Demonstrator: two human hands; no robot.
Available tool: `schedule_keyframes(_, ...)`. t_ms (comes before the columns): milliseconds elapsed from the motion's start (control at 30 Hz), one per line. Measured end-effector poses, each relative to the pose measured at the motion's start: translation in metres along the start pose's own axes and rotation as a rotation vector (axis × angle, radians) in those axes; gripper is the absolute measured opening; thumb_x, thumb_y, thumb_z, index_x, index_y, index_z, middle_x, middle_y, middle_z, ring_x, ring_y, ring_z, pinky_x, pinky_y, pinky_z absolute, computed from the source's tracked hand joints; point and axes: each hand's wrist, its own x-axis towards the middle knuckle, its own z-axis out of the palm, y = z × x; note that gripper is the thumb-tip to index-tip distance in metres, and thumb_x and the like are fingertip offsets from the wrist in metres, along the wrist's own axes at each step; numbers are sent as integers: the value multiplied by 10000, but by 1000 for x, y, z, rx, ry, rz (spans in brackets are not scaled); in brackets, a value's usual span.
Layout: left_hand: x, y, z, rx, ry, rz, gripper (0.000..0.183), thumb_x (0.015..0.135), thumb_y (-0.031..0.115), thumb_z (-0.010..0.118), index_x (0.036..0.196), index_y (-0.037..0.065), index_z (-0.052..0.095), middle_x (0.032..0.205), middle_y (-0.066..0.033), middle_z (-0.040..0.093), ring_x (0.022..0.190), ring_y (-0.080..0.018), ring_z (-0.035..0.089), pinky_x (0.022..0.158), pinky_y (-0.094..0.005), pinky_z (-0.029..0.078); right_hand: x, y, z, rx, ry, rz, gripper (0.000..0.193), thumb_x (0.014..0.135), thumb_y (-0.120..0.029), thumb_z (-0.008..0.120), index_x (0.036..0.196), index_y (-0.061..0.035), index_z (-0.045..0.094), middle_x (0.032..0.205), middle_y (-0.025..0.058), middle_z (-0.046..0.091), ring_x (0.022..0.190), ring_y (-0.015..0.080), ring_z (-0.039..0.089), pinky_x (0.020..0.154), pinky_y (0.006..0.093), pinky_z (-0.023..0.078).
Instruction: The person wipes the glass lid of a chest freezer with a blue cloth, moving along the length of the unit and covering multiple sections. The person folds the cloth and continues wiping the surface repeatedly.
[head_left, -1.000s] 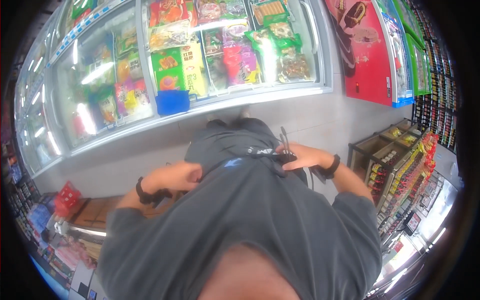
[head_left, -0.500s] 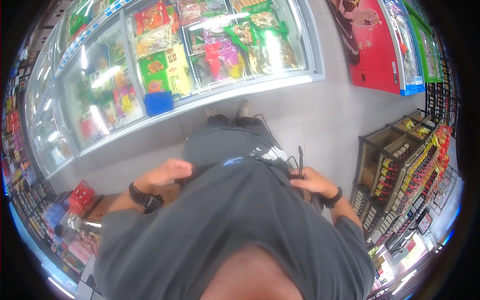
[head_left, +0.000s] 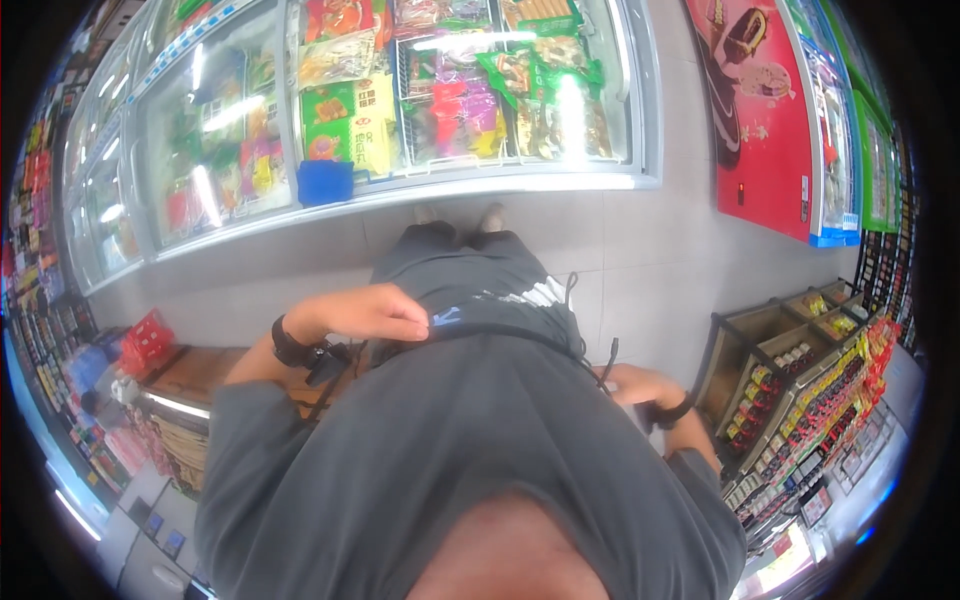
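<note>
My left hand (head_left: 385, 312) is in front of my waist, its fingers curled and pressed together at the left end of a black waist strap (head_left: 500, 329). What those fingers hold, if anything, is hidden. At my right side, my right hand (head_left: 632, 383) rests by the edge of my grey shirt (head_left: 480, 430), next to a thin black cord (head_left: 609, 362). Its fingertips are tucked out of sight. Each wrist wears a black band. Dark grey trousers (head_left: 455, 268) with white and blue marks show below the strap.
Before my feet stands a glass-topped freezer (head_left: 480, 184) full of bagged frozen food, with a blue block (head_left: 326, 182) on its near edge. A red freezer (head_left: 750, 120) is at the far right. Stepped shelves of bottles (head_left: 770, 370) stand at right, a wooden surface (head_left: 200, 372) at left.
My left hand has moved right across my waist, onto the strap. My right hand has shifted slightly outward and down, with its fingers now more hidden. The view has shifted a little.
</note>
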Motion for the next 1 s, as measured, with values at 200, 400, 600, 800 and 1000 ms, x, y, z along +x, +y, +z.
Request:
schedule_keyframes(200,9,12,-20,189,300,71,200,1037,169,612,1104,2,699,997,-49,724,955,-127,660,891,-288,517,10,-119,-126,-854,-5,282,315,855,-400,755,933,-95,752,883,133,758,880,326,723,783,432,556)
schedule_keyframes(400,60,55,-34,-128,755,571,405,942,174,737,1290,-10,640,1047,-103,731,996,-162,685,892,-333,551,161,-295,-131,-496,584,-695,320,991,-216,649,1223,3,676,1081,124,744,1016,206,703,915,332,531)
schedule_keyframes(600,31,54,-54,-232,566,553,483,900,202,793,1306,-7,635,1155,-70,718,1067,-177,687,956,-335,541,289,-388,-79,196,578,-930,259,1014,-176,590,1153,25,677,995,101,751,904,145,706,891,290,545)
schedule_keyframes(800,-11,-2,-83,-721,785,614,400,983,306,709,1236,1,659,1089,-70,735,967,-185,720,862,-323,569,390,-378,-50,-606,1047,-931,159,941,-90,602,1005,-28,734,841,144,744,757,201,724,709,324,565)
schedule_keyframes(1000,-9,-47,-96,-825,824,635,374,983,311,716,1225,29,673,1104,-57,726,982,-142,701,803,-294,555,459,-353,-54,-186,949,-703,177,956,-156,595,918,-32,715,755,71,702,699,223,687,696,423,557)
